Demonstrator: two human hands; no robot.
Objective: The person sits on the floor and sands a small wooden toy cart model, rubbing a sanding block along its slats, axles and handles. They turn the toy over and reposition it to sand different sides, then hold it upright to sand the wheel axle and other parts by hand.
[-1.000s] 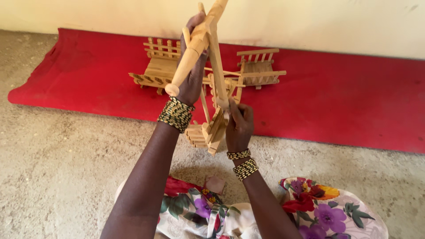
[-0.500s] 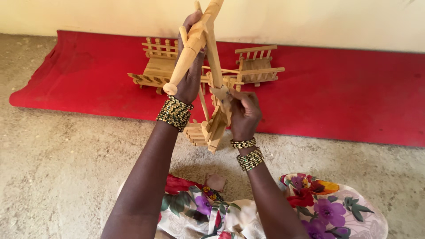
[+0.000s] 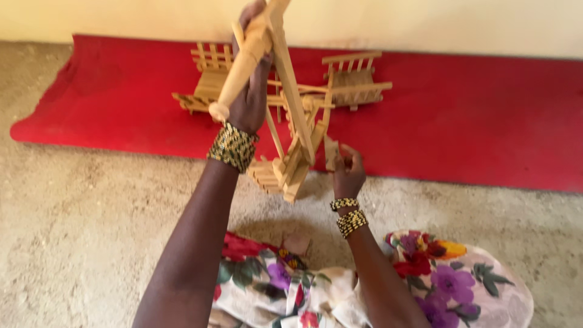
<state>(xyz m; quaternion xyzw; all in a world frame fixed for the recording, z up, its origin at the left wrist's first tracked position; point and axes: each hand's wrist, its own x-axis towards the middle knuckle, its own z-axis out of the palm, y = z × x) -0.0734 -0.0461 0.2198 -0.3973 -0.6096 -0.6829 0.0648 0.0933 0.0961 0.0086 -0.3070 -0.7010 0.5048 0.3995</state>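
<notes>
Rough sandy floor (image 3: 73, 243), pale and gritty, spanning the lower frame. Red mat (image 3: 473, 121) laid on it along the foot of a cream wall (image 3: 425, 24); its left end curls up slightly. Flowered cloth (image 3: 461, 285) in white, purple, red and orange over the person's lap at the bottom edge. Stick-built wooden model (image 3: 291, 127), a frame of thin pale slats with a long round dowel (image 3: 243, 67) at its top, held raised in the air above the near edge of the mat, tilted with the dowel end leaning left and toward the camera. Two small wooden bench-like pieces with railed backs rest on the mat behind it, left one (image 3: 209, 79), right one (image 3: 355, 79); the raised model partly hides them, so whether they touch it cannot be told. Left hand (image 3: 252, 97), beaded cuff at the wrist, fingers curled tight around the upper frame just beside the dowel. Right hand (image 3: 347, 173), two beaded bands below it, fingers pinching a short flat slat (image 3: 331, 152) close beside the model's lower right. Risk, as judged: the model hangs from a single grip near its top, so a sideways push at the lower joints could twist or snap a thin slat, or loosen it from its neighbours.
</notes>
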